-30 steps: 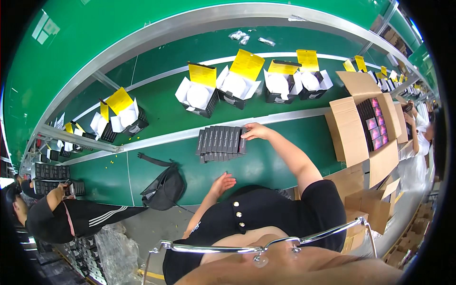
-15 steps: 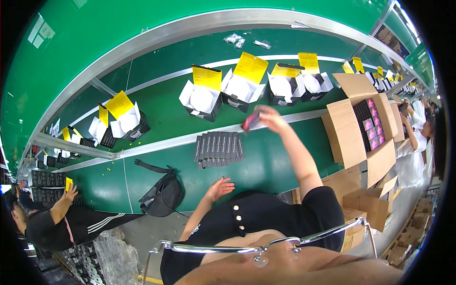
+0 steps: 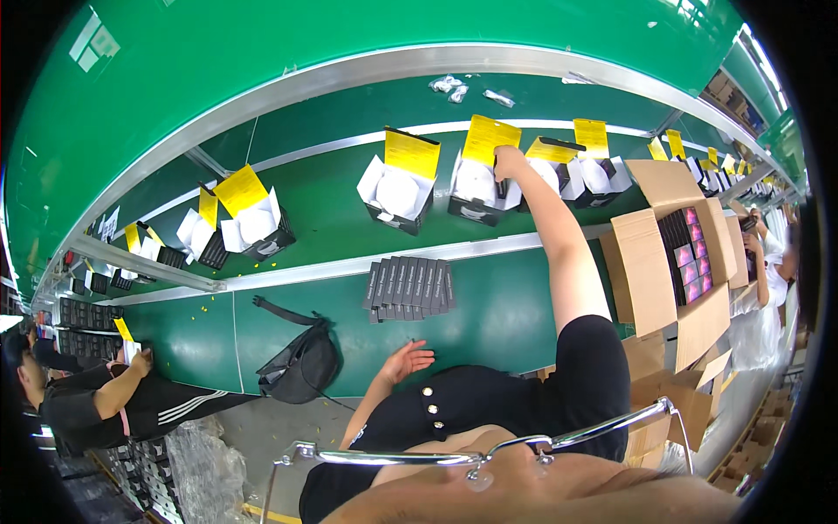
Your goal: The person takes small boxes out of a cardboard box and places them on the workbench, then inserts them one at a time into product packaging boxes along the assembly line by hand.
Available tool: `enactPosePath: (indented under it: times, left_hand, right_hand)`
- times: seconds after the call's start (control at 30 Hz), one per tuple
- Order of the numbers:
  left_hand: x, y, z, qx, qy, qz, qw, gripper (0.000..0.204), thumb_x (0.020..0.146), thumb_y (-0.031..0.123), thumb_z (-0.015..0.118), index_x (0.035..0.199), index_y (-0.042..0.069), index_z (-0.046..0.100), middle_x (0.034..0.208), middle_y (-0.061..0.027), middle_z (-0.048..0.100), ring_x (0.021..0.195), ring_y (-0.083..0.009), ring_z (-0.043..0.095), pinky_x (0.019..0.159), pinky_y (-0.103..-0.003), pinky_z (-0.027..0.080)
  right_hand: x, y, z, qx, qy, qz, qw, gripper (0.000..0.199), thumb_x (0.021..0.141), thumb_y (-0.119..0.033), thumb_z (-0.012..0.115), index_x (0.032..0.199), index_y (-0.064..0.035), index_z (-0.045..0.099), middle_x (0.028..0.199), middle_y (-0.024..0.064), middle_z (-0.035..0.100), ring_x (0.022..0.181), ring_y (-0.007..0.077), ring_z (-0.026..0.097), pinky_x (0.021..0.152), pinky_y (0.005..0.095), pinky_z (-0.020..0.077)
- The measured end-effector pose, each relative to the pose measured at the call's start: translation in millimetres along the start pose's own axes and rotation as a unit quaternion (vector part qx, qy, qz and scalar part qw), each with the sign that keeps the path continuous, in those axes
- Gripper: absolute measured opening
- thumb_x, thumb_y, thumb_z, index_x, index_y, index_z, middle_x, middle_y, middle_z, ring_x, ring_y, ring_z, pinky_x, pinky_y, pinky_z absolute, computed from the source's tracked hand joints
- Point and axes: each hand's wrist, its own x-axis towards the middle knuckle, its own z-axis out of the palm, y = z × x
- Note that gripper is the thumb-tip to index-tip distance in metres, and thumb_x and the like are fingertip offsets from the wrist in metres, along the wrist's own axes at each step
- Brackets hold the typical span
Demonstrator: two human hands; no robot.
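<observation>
Far out over the table, my right hand (image 3: 510, 163) grips a small dark box (image 3: 501, 186) from above. That box sits partly inside an open black-and-white carton (image 3: 472, 209) with a raised yellow flap, at its right side next to a round white item (image 3: 476, 181). My fingers hide most of the small box. Near the table's front edge my left hand (image 3: 408, 360) is open, palm up and holding nothing. Just beyond it, flat dark boxes (image 3: 408, 288) lie in overlapping rows on the green table.
More open cartons (image 3: 399, 196) with yellow flaps line the conveyor strip. A large cardboard box (image 3: 644, 271) of small printed boxes stands at the right. A black bag (image 3: 303, 360) lies left of my left hand. Another person (image 3: 105, 397) works at the far left.
My right hand has reached farther out and slightly right, bringing the small box from above the flat boxes into the open carton. My left hand stays near the front edge.
</observation>
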Motion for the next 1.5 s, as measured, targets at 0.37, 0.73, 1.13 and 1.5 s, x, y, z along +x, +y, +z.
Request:
enactPosePath:
  times: [0.37,0.73,1.13,1.5]
  left_hand:
    - [-12,10,-36,-0.006,0.003,-0.038,0.999,0.055,0.106,0.044,0.032,0.146,0.006,0.038,0.129,-0.0230,0.059,0.121,-0.0363,0.058,0.105,-0.046,0.046]
    - [-21,17,-62,0.008,0.032,-0.045,0.998,0.056,0.106,0.045,0.033,0.146,0.005,0.039,0.130,-0.0234,0.058,0.122,-0.0363,0.057,0.106,-0.046,0.044]
    - [-39,44,-75,0.027,0.010,-0.057,0.998,0.056,0.106,0.043,0.031,0.145,0.004,0.039,0.131,-0.0247,0.057,0.121,-0.0373,0.057,0.105,-0.046,0.046]
    - [-71,63,-78,0.041,-0.012,-0.062,0.997,0.054,0.106,0.044,0.031,0.145,0.007,0.042,0.131,-0.0231,0.059,0.121,-0.0372,0.058,0.104,-0.046,0.046]
  right_hand:
    - [-2,-25,18,-0.092,-0.043,0.066,0.993,0.041,0.064,-0.011,0.079,0.104,-0.0045,0.072,0.110,0.0167,0.068,0.102,0.0292,0.069,0.082,0.0379,0.0569]
    - [-19,-3,109,-0.165,0.273,0.078,0.945,0.028,0.087,-0.011,0.056,0.111,0.0001,0.064,0.115,0.0158,0.060,0.111,0.0286,0.055,0.099,0.0395,0.0434]
    - [-47,-6,94,-0.015,0.293,0.132,0.947,0.049,0.081,-0.009,0.062,0.128,0.0016,0.054,0.133,0.0222,0.055,0.133,0.0371,0.044,0.110,0.0459,0.0364]
    - [-122,-252,197,0.484,-0.168,-0.142,0.847,0.077,0.073,-0.040,0.086,0.125,0.0072,0.054,0.103,0.0127,0.069,0.089,0.0219,0.066,0.080,0.0333,0.0524]
